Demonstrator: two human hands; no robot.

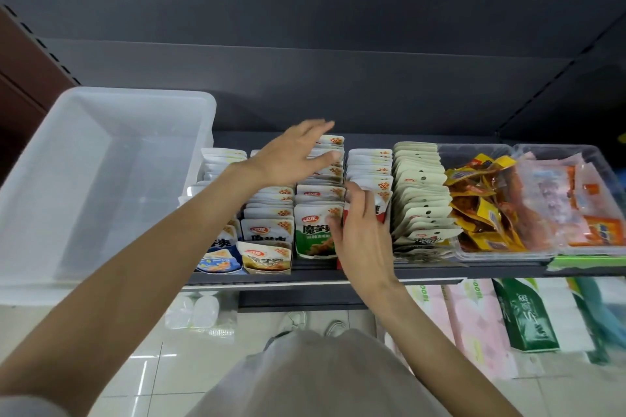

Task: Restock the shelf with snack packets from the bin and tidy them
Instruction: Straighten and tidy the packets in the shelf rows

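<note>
Right hand pinching red packet; left hand spread on rows; bin empty, tidying left.

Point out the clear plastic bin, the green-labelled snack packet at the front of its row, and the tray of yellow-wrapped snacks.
clear plastic bin (206,101), head view, its far right rim corner.
green-labelled snack packet (313,235), head view, its front face.
tray of yellow-wrapped snacks (474,149), head view, its clear back wall.
</note>
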